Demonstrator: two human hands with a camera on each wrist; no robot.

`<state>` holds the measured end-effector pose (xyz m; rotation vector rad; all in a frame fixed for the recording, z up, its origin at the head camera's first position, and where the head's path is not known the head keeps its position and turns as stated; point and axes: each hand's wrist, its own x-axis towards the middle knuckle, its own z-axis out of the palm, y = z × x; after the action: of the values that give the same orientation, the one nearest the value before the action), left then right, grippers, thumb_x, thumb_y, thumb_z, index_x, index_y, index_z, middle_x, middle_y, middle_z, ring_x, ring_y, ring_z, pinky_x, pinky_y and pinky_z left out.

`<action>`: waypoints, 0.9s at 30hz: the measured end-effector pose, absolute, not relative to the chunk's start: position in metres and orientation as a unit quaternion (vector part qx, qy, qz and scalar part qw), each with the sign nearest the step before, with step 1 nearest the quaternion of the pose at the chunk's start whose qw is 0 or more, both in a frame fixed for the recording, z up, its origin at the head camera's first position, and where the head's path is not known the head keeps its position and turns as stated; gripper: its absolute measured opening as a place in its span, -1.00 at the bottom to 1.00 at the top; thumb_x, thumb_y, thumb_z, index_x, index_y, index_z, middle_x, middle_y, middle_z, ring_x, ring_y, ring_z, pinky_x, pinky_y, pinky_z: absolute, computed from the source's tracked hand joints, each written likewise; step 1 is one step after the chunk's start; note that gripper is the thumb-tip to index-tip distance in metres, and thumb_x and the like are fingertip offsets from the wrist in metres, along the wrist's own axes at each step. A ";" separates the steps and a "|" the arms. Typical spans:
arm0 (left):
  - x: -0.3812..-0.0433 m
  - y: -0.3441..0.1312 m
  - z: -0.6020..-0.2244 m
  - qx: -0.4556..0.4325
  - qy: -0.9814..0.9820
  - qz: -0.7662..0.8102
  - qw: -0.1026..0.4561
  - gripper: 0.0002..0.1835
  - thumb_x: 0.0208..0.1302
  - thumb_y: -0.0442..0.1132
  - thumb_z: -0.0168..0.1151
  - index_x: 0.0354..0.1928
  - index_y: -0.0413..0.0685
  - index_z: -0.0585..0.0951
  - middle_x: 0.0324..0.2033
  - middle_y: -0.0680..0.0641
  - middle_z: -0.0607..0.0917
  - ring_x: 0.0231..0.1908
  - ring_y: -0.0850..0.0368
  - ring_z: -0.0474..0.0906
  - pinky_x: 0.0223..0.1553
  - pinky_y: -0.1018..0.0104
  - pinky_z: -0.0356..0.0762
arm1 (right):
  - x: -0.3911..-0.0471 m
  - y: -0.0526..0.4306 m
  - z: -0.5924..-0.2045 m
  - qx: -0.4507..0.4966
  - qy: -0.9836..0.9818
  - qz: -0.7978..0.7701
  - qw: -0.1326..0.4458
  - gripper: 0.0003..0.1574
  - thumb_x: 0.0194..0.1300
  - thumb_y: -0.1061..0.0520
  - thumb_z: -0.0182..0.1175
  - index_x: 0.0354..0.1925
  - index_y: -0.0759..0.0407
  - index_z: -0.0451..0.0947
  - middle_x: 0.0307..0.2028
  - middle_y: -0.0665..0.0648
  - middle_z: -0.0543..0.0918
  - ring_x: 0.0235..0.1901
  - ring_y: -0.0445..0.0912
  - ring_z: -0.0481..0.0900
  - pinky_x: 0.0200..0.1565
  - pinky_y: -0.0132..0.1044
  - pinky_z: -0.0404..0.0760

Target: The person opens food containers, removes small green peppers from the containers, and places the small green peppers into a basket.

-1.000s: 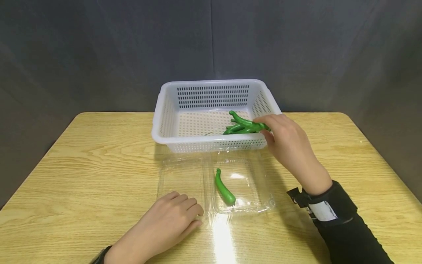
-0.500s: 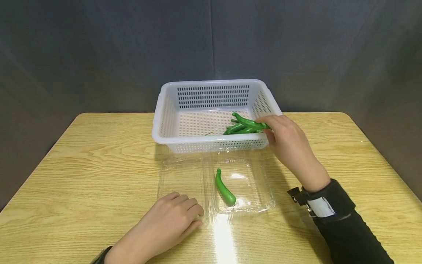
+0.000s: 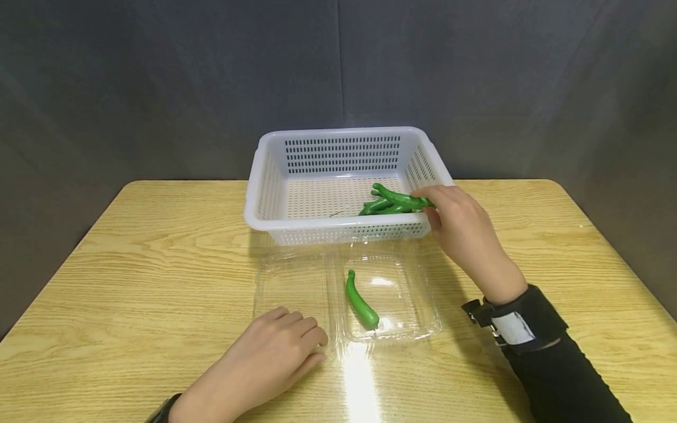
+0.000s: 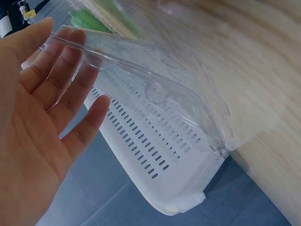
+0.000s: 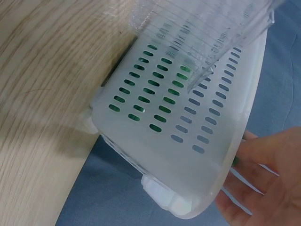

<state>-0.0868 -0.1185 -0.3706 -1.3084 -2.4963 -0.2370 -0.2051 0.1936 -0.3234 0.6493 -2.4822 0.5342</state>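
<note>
In the head view my right hand (image 3: 465, 226) reaches over the near right corner of a white slotted plastic basket (image 3: 304, 224). Thumb and fingers pinch a green chili pepper (image 3: 395, 196), which lies over several other green peppers (image 3: 376, 205) in the basket. In front is a clear plastic clamshell box (image 3: 291, 288), its two halves spread flat. A single curved green pepper (image 3: 361, 302) lies in its right half. My left hand (image 3: 280, 346) rests at the near edge of the left half, fingers loosely bent; the left wrist view shows its palm (image 4: 37, 127) holding nothing.
Everything stands on a light wooden table (image 3: 132, 282). A dark grey cloth wall (image 3: 211, 82) rises directly behind the basket. A thin stem piece (image 3: 336, 214) lies on the basket floor. In the right wrist view, the basket wall (image 5: 164, 155) hides most of the peppers.
The pinched pepper's free tip has dropped slightly and shifted a little right, and my right hand has moved slightly down. The left hand, box and basket have stayed put.
</note>
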 end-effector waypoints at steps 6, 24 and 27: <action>-0.087 -0.118 -0.370 -0.455 -0.873 -0.082 0.154 -0.86 0.23 -0.09 0.38 -0.35 0.06 0.63 -0.45 0.16 0.60 -0.46 0.25 0.44 -0.33 0.38 0.42 | -0.206 0.194 -0.324 0.235 -0.918 0.197 0.249 -0.55 0.18 0.56 0.20 0.03 0.32 0.58 -0.01 0.29 0.66 -0.05 0.20 0.62 -0.09 0.09 0.60; -0.087 -0.118 -0.370 -0.458 -0.873 -0.085 0.148 -0.86 0.25 -0.08 0.36 -0.34 0.07 0.62 -0.44 0.16 0.60 -0.46 0.26 0.44 -0.33 0.39 0.43 | -0.207 0.195 -0.326 0.241 -0.914 0.192 0.263 -0.58 0.17 0.53 0.23 -0.01 0.29 0.61 -0.03 0.26 0.67 -0.13 0.16 0.62 -0.20 0.03 0.60; -0.087 -0.118 -0.370 -0.458 -0.872 -0.087 0.145 -0.87 0.25 -0.08 0.36 -0.34 0.07 0.62 -0.44 0.17 0.60 -0.46 0.27 0.43 -0.33 0.40 0.43 | -0.208 0.195 -0.327 0.263 -0.902 0.191 0.285 -0.62 0.17 0.50 0.26 -0.03 0.30 0.62 -0.05 0.25 0.68 -0.13 0.13 0.62 -0.19 0.00 0.61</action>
<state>-0.0872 -0.1177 -0.3701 -1.3209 -2.5135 -0.2493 -0.2083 0.1947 -0.3268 0.7022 -2.4117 0.5097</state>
